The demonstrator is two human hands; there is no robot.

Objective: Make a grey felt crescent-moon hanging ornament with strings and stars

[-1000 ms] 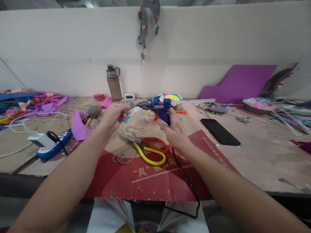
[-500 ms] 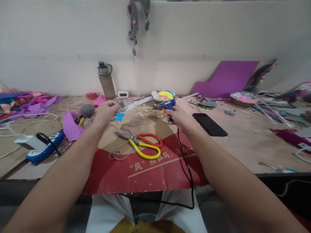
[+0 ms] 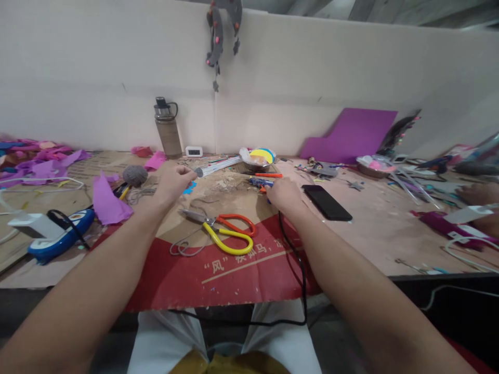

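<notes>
Left hand (image 3: pixel 175 184) pinches a small gray piece (image 3: pixel 199 172) beyond the scissors (image 3: pixel 210 223); right hand (image 3: pixel 286 195) grips a glue gun (image 3: pixel 260 182) beyond and right of them.

Pale table (image 3: pixel 370 236), printed cardboard (image 3: pixel 234 278), black phone (image 3: pixel 326 202), small grey star (image 3: pixel 355 185)

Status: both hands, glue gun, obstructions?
Left hand pinching small gray piece. Right hand gripping blue glue gun. Scissors on cardboard, nearer the body, clear of both hands.

Scissors (image 3: pixel 211 227) obstruct the middle, while cardboard (image 3: pixel 230 201) behind leaves passage beside the glue gun (image 3: pixel 260 182).
</notes>
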